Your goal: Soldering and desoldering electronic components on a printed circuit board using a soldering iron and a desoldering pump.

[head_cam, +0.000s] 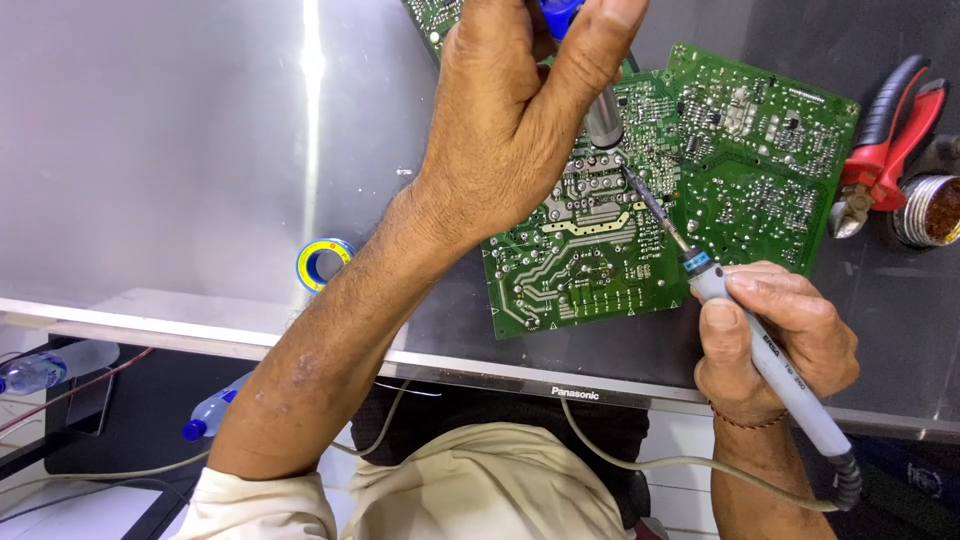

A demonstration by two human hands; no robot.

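A green circuit board lies solder side up on a dark glass panel. My right hand grips a grey soldering iron like a pen; its thin tip touches the board near the middle. My left hand is raised over the board's left part and holds a desoldering pump with a blue top and grey metal nozzle. The nozzle points down right beside the iron's tip. My left forearm hides part of the board's left edge.
Red-handled pliers and a round tin of brownish flux lie at the right edge. A blue-and-yellow tape roll sits on the glass left of my forearm. Plastic bottles and cables lie below the panel's front edge.
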